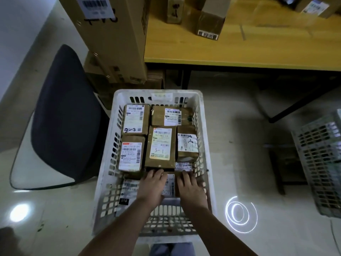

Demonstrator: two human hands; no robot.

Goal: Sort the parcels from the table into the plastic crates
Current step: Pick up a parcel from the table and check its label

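A white plastic crate (207, 137) stands on the floor below me, holding several brown parcels with white labels. One in the middle, the parcel marked "3-1" (160, 146), lies label up. Both my hands are inside the crate at its near end. My left hand (152, 183) and my right hand (190, 185) lie palm down with fingers stretched over a low parcel (170, 183) whose label shows between them. More parcels (210, 21) sit on the yellow table (239, 52) beyond the crate.
A dark chair (64, 117) stands left of the crate. Tall cardboard boxes (110, 39) are stacked behind it beside the table. A second slatted crate (321, 163) stands at the right edge. Open tiled floor lies between the two crates.
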